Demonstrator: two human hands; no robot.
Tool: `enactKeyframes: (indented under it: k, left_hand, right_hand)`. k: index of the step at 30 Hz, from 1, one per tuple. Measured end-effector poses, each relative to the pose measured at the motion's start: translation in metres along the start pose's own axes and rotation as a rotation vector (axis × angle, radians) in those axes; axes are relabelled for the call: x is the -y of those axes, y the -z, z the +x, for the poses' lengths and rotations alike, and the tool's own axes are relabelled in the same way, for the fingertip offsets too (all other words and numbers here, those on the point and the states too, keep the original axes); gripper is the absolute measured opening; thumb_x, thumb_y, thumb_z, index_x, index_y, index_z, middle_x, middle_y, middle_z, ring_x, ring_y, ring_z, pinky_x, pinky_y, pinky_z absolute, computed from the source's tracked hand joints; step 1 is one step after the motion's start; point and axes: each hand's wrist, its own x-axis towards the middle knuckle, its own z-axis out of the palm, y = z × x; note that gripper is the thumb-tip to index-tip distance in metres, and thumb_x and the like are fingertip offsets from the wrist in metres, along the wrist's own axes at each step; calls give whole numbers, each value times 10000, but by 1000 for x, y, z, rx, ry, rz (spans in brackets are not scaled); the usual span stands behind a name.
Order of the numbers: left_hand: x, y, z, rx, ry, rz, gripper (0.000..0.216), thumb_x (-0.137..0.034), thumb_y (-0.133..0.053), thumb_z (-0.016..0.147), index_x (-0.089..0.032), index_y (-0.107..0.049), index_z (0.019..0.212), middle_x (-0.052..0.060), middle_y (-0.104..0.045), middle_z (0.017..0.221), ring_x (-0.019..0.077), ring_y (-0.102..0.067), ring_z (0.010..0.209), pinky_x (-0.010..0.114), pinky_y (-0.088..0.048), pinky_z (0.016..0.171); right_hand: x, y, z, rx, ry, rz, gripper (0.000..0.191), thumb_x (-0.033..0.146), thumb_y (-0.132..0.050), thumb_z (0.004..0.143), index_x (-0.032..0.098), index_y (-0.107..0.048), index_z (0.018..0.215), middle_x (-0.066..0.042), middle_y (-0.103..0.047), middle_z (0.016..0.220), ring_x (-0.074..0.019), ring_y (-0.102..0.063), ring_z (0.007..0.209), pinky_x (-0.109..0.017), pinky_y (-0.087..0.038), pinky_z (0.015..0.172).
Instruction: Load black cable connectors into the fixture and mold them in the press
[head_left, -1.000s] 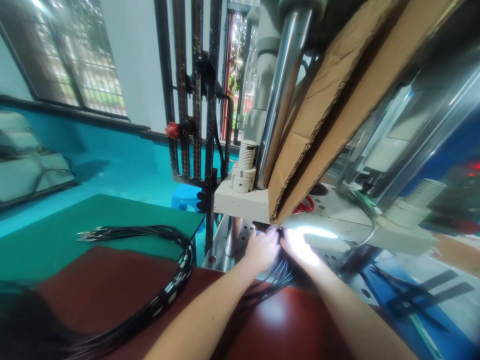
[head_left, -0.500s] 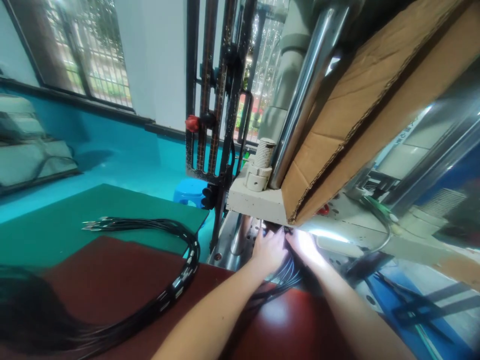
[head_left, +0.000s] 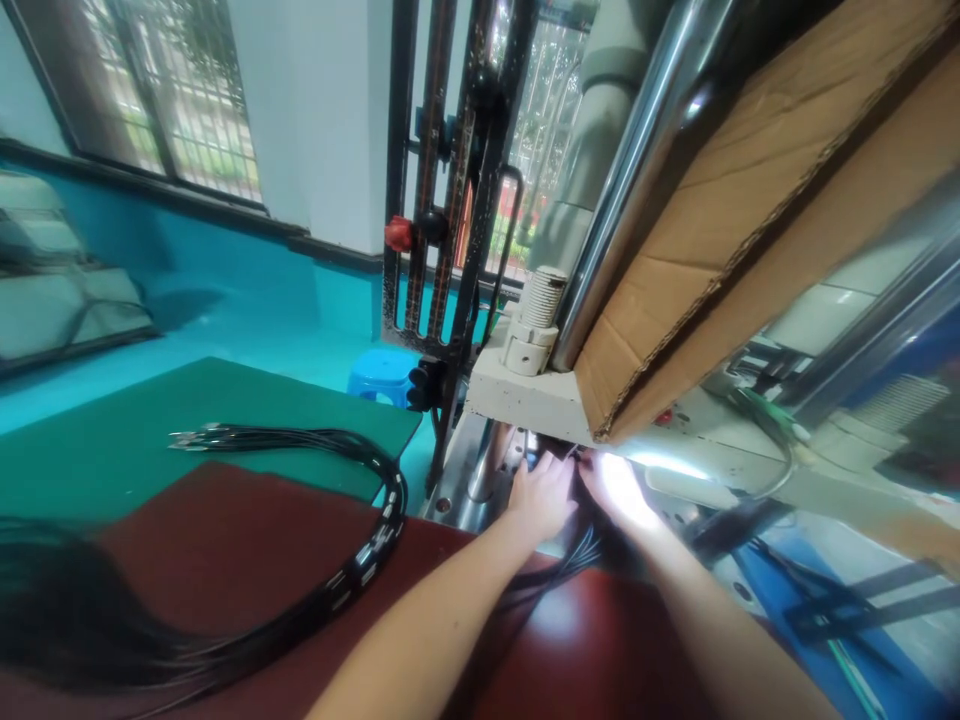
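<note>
My left hand (head_left: pixel 543 497) reaches in under the pale press plate (head_left: pixel 529 398), its fingers bent over the dark recess with the tips partly hidden. Close beside it, my right hand (head_left: pixel 616 492) is brightly lit by a lamp, its fingers pinched towards the left fingertips. Something small and thin shows between the two hands, too small to name. Just below them, a bundle of thin black cables (head_left: pixel 574 560) lies over the front edge of the press and the dark red table top (head_left: pixel 300 540). The fingers hide where the cables end.
A large bundle of black cables (head_left: pixel 352 575) curves across the table and a green mat (head_left: pixel 225 400). Folded cardboard (head_left: pixel 697 260) leans against a steel column (head_left: pixel 637 190) above my hands. A black slotted frame (head_left: pixel 439 200) and a blue stool (head_left: pixel 382 375) stand behind.
The view has shifted slightly, so the press sits further right. Both hands stay under the plate. The cables beneath them now lie lower and closer together, where before they fanned up between the hands.
</note>
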Motion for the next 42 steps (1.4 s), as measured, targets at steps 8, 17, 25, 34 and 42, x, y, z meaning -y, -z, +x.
enactKeyframes:
  k: [8, 17, 25, 34, 42]
  left_hand:
    - [1, -2, -1, 13, 6, 2, 584, -413, -456, 800, -187, -285, 1310, 77, -392, 1346, 228, -315, 1235, 537, -321, 967]
    - [2, -1, 0, 18, 7, -6, 582, -414, -477, 788, -182, -320, 1299, 92, -365, 1358, 247, -310, 1232, 509, -310, 979]
    - [6, 2, 1, 46, 3, -63, 666, -437, -508, 749, -194, -262, 1318, 73, -331, 1381, 251, -355, 1195, 508, -323, 972]
    - [9, 7, 1, 127, -13, -65, 654, -345, -516, 706, -165, -294, 1295, 105, -321, 1383, 235, -310, 1236, 466, -300, 997]
    - [3, 10, 1, 203, 11, 0, 720, -334, -475, 720, -153, -179, 1352, 110, -271, 1407, 243, -181, 1303, 522, -257, 1003]
  right_hand:
    - [7, 1, 1, -1, -20, -37, 227, 128, -431, 786, 111, -656, 811, -131, -661, 736, -226, -603, 671, -279, -408, 596]
    - [9, -2, -1, -12, -17, -63, 275, 142, -384, 809, 89, -644, 884, -172, -646, 706, -291, -609, 753, -373, -441, 686]
    - [9, -3, 5, 23, -38, -40, 275, 130, -400, 805, 78, -647, 915, -178, -663, 870, -277, -624, 779, -334, -455, 660]
    - [16, -4, 10, 31, -61, -28, 272, 124, -400, 805, 51, -646, 896, -198, -660, 852, -279, -623, 791, -327, -450, 665]
    - [11, -4, 16, 0, 3, 12, 218, 159, -446, 833, 94, -653, 837, -125, -669, 821, -214, -624, 757, -315, -465, 682]
